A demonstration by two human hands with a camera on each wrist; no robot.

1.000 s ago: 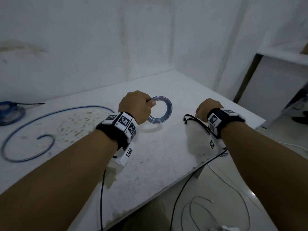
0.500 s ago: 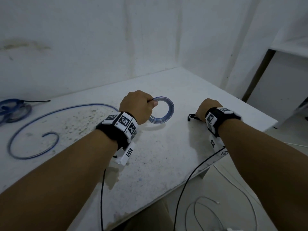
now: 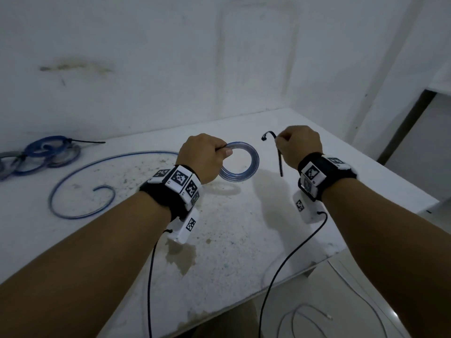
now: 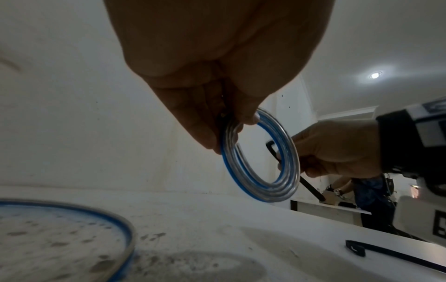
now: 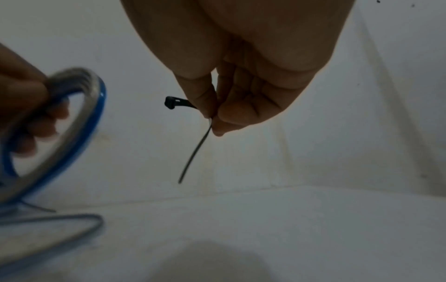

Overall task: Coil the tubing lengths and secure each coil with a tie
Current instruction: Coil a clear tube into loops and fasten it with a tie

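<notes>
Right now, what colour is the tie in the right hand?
Black. The tie, pinched by the right hand, shows best in the right wrist view.

The coil (image 3: 240, 164) in the left hand (image 3: 200, 157) is clear, glossy plastic tubing with a blue stripe along it, smooth and catching the light. The tie (image 3: 278, 152) pinched in the right hand (image 3: 299, 146) is thin matt black plastic with a small blocky head. The worktop (image 3: 244, 240) is white, dull and rough-looking, speckled with dark stains. The loose tubing (image 3: 80, 189) lying on it is the same shiny clear plastic with blue. The wristbands (image 3: 327, 174) look like black cloth carrying white, hard, printed blocks. The wall (image 3: 170, 57) is matt white, scuffed.
</notes>
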